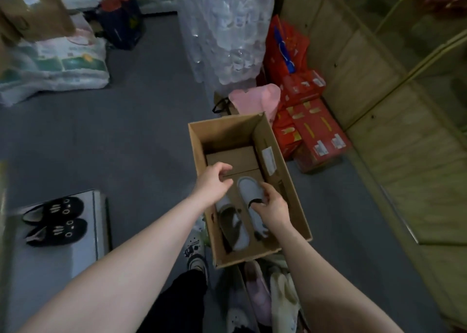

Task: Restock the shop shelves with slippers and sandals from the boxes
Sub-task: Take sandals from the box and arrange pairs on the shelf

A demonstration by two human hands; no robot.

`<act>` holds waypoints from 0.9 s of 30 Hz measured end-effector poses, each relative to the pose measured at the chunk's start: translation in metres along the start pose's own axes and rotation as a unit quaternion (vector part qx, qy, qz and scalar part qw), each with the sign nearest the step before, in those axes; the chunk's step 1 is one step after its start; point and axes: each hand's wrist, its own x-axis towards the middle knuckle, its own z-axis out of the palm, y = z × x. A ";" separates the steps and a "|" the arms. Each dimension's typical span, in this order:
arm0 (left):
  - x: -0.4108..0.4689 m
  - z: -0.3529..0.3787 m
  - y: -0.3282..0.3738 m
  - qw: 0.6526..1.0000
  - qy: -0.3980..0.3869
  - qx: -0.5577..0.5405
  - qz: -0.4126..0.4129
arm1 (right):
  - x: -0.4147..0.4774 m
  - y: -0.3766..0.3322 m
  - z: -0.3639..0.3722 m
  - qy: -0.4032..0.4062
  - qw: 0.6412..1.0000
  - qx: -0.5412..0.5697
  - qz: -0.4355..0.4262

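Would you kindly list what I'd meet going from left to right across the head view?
Black cat-face slippers → left hand → right hand, holding a grey slipper → red cartons → wooden shelf unit.

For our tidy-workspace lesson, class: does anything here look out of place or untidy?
Yes. A loose heap of slippers lies jumbled and overlapping on the floor at the cardboard box's near end. Inside the box, the right hand pinches a grey slipper; nothing there looks wrong.
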 end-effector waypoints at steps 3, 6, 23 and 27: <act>0.039 -0.004 -0.014 0.999 -0.034 0.016 -0.013 | 0.025 -0.004 0.016 -0.013 0.999 -0.016 0.040; 0.072 0.002 -0.025 0.997 -0.063 0.025 -0.023 | 0.042 0.004 0.033 -0.023 0.997 -0.034 0.060; 0.148 0.099 -0.106 0.981 -0.142 0.081 -0.109 | 0.117 0.085 0.123 -0.091 0.978 -0.116 0.145; 0.157 0.114 -0.113 0.980 -0.138 0.098 -0.107 | 0.120 0.097 0.146 -0.053 0.988 -0.081 0.121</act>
